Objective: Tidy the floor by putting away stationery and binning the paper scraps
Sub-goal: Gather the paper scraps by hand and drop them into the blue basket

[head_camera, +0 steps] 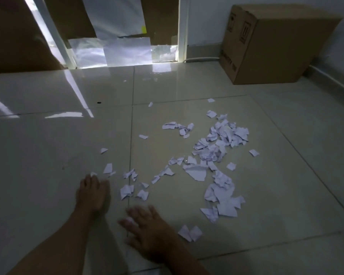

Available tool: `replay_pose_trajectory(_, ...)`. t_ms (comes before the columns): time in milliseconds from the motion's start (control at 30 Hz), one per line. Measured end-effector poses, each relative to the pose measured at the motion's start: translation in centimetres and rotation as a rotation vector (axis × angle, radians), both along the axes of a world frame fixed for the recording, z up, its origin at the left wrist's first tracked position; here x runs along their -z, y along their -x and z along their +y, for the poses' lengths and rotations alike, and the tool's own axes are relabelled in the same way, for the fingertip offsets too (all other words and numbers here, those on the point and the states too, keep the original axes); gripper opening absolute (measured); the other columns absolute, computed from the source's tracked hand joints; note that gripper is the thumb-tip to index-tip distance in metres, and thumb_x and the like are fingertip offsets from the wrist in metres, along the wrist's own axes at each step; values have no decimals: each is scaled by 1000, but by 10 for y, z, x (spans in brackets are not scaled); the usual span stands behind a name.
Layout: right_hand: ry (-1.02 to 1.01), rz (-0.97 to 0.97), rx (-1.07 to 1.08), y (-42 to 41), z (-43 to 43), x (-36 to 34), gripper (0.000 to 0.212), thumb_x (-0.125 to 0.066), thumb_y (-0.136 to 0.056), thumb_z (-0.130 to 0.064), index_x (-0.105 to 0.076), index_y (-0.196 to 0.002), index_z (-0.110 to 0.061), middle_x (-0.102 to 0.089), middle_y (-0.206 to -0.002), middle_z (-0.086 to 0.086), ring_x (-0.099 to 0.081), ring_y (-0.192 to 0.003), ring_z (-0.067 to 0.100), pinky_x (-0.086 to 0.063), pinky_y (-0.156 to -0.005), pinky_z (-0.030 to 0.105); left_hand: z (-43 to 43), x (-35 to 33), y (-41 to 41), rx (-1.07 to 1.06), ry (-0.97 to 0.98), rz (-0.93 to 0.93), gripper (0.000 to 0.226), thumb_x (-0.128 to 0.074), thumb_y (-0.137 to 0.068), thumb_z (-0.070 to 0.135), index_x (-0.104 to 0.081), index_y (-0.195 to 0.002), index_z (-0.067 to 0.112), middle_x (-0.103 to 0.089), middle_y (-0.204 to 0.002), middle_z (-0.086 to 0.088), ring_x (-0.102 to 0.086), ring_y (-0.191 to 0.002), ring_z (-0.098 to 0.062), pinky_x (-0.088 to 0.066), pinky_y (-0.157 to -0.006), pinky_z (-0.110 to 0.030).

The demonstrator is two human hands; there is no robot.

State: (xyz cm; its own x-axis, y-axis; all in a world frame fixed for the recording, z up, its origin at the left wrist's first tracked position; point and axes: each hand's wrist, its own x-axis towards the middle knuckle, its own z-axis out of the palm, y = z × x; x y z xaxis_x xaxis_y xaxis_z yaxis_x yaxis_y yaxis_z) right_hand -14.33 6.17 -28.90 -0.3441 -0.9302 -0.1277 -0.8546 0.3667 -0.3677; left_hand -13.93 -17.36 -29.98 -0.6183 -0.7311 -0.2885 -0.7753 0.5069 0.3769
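Note:
White torn paper scraps lie scattered on the pale tiled floor (pixel 48 147), with the thickest pile (pixel 220 143) at centre right and a second cluster (pixel 222 197) nearer me. My left hand (pixel 92 193) rests flat on the floor, its fingers stretched out together, and the fingertips touch a small scrap (pixel 93 173). My right hand (pixel 147 229) is blurred, palm down with fingers spread, just above the tiles. A pale bit shows under its fingers. A folded scrap (pixel 190 233) lies just right of it. I see no stationery.
A closed cardboard box (pixel 270 46) stands against the wall at the back right. A glass door partly covered with cardboard and paper sheets (pixel 125 50) is at the back. A white cable (pixel 330 80) runs along the skirting on the right.

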Motion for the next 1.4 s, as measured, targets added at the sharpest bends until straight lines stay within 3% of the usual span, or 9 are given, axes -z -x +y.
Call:
replay_pose_trajectory(167, -246, 174, 526, 66, 37, -7, 63, -15, -90, -41, -59, -128, -19, -50, -141, 10, -47, -133, 26, 22, -113, 43, 66, 13, 17, 323, 111, -47, 69, -16, -86, 39, -54, -127, -2, -43, -138, -32, -36, -128, -52, -30, -104, -62)
replay_pose_trajectory(367, -109, 243, 1136, 91, 79, -9, 62, -15, -97, -41, -57, -128, -6, -54, -137, 16, -51, -128, 31, -4, -116, 45, 201, -14, 55, 367, -94, 233, 66, -18, -98, 47, -10, -149, 7, -7, -160, -10, 2, -148, -21, 6, -118, -33)
replay_pose_trajectory(500, 1, -78, 1549, 68, 87, -2, 76, -15, -95, -51, -44, -135, 7, -42, -141, 31, -40, -134, 41, -17, -111, 51, 240, -15, 74, 476, -146, 260, 127, 37, -52, 77, -2, -149, 3, -2, -159, -12, 3, -148, -22, 11, -114, -26)
replay_pose_trajectory(633, -52, -87, 1315, 87, 80, 9, 72, 1, -100, -40, -47, -131, 4, -58, -128, 25, -57, -119, 37, -16, -117, 44, 244, -20, 98, 523, -34, 388, 118, 29, -67, 73, -13, -146, -4, -22, -154, -21, -21, -145, -29, -10, -117, -27)
replay_pose_trajectory(867, 498, -3, 1417, 210, 108, -29, 50, -38, -99, -27, -31, -142, -3, -15, -157, 18, -3, -148, 32, -13, -121, 44, 234, -7, 124, 340, -118, 342, 82, -13, -82, 53, -9, -149, 6, -4, -159, -12, 1, -148, -23, 9, -114, -28)
replay_pose_trajectory(1000, 346, -23, 1294, 279, 128, -45, 62, -44, -97, -34, -22, -147, -6, -6, -159, 18, 0, -147, 35, -9, -118, 45, 252, 0, 124, 299, -80, 427, 107, 6, -75, 76, -18, -146, -1, -16, -156, -18, -10, -147, -30, 1, -114, -33)
replay_pose_trajectory(1167, -27, -141, 964, 321, 130, -32, 65, -33, -98, -48, -5, -151, -25, 6, -161, 0, 9, -148, 26, 2, -117, 49, 255, 3, 123, 306, -136, 445, 125, 26, -54, 83, -3, -149, 8, 4, -159, -8, 17, -138, -7, 13, -111, -23)
replay_pose_trajectory(1267, -33, -121, 906, 314, 124, -15, 56, -33, -98, -44, -19, -150, -25, -10, -160, 0, -3, -149, 24, 1, -118, 48, 250, 10, 130, 318, -132, 473, 117, 18, -62, 83, -7, -149, 8, 3, -159, -5, 14, -137, -4, 9, -113, -24)
replay_pose_trajectory(1400, 413, -150, 1048, 281, 115, -2, 32, -47, -96, -27, -59, -120, -10, -50, -134, 12, -41, -130, 26, -28, -111, 34, 236, 33, 147, 508, 15, 253, 97, 16, -82, 63, -21, -147, 1, -2, -155, -12, 1, -144, -20, 2, -117, -35)
